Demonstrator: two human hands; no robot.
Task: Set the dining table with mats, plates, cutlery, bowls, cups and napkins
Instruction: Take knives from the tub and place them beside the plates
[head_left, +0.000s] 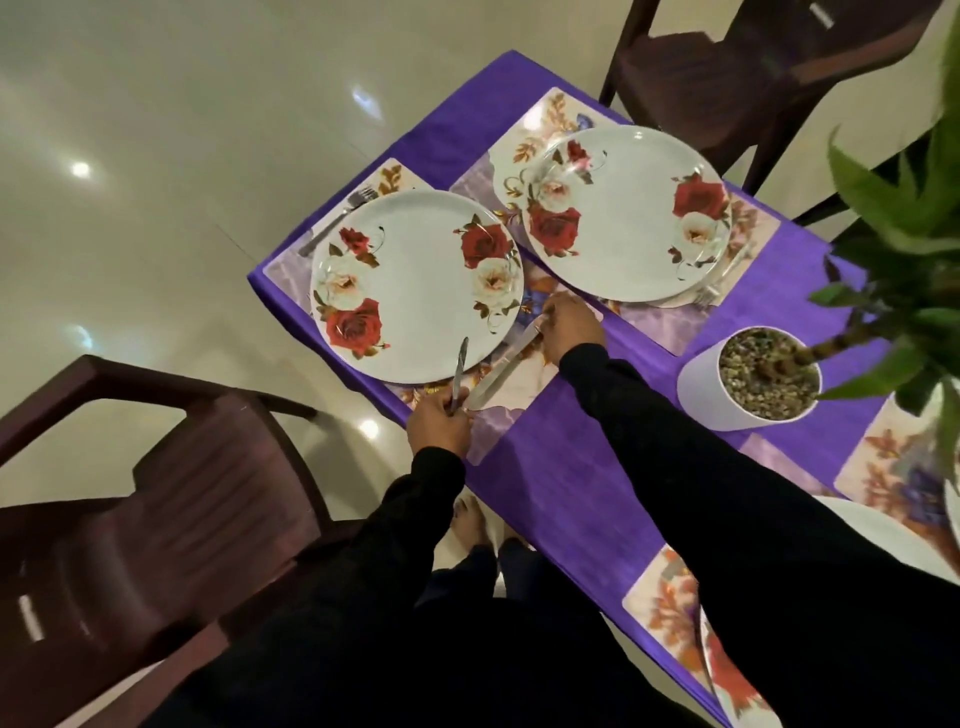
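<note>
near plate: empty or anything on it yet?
Empty. The near plate shows only its printed roses; the knife lies beside it on the mat, under the right hand.

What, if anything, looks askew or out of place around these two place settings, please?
Little stands out. The near plate overhangs its mat toward the table edge, and the knife under the right hand lies slanted, not yet squared. Nothing looks spilled or damaged.

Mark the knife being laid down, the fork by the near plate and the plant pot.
knife (501, 371), head view, on the middle of its blade.
fork (337, 218), head view, on its handle beside the near plate.
plant pot (698, 387), head view, on its white outer wall.
</note>
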